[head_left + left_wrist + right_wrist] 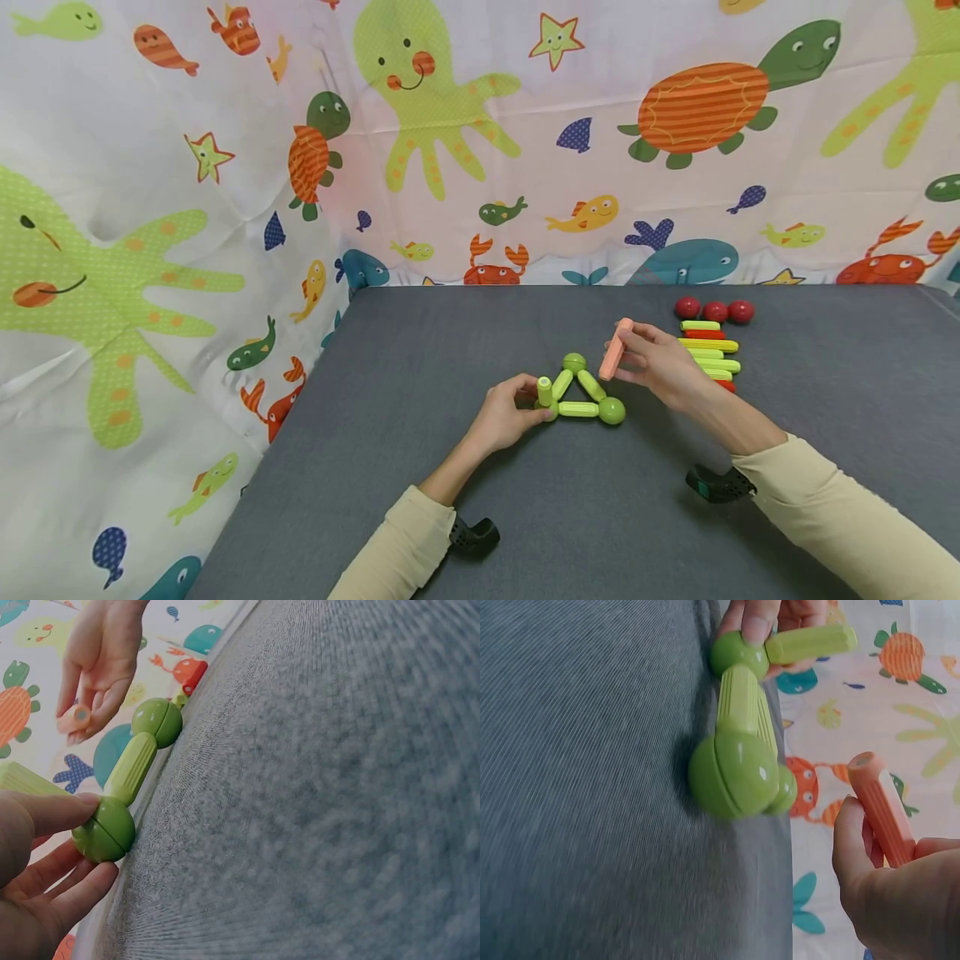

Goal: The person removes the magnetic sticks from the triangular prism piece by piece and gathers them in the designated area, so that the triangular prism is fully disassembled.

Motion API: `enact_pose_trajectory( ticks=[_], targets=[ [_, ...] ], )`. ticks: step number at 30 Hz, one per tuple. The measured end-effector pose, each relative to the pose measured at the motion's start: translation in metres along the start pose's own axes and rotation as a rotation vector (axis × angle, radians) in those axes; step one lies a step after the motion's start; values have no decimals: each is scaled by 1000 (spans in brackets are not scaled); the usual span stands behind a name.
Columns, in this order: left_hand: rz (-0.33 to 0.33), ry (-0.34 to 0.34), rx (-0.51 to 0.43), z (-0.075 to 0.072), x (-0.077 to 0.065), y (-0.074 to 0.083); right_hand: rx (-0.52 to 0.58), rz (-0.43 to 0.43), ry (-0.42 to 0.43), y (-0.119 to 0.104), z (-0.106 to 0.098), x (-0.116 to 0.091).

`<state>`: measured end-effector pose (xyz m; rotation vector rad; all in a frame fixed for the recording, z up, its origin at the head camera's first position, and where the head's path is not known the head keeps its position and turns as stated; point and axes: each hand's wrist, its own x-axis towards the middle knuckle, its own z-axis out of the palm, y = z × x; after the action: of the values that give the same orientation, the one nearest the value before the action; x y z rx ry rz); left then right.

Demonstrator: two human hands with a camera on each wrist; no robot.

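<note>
A triangle of light green rods [578,409] joined by green balls [612,411] lies on the grey table. My left hand [504,414] grips the ball at its left corner; the left wrist view shows thumb and fingers around this green ball [105,831]. From that same corner a short green rod [811,645] stands upright. Right of the triangle and above the table, my right hand [663,364] holds an orange rod [616,349] between thumb and fingers. In the right wrist view the orange rod [883,808] is apart from the green pieces.
On the right of the table several green, yellow and red rods [708,344] lie in a column. Three dark red balls [715,312] sit behind them near the back edge. A sea-animal printed cloth [465,100] hangs behind and to the left of the grey table [585,517].
</note>
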<state>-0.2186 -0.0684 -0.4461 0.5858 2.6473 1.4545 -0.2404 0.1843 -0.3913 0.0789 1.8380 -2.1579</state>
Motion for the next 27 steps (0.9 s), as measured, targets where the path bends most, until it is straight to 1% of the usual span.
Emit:
enact_pose_trajectory(
  ticks=[3, 7, 13, 21, 27],
  targets=[
    [4, 0, 1, 0, -1, 1, 3, 8, 13, -2, -10, -6],
    [6, -2, 2, 0, -1, 1, 34, 28, 21, -3, -23, -13],
    [-8, -7, 2, 0, 0, -1, 130, 52, 38, -3, -43, -23],
    [-10, -15, 4, 0, 0, 0, 276, 9, 11, 8, -68, -35],
    [-7, -11, 2, 0, 0, 0, 308, -5, 32, 15, -85, -43]
  ],
)
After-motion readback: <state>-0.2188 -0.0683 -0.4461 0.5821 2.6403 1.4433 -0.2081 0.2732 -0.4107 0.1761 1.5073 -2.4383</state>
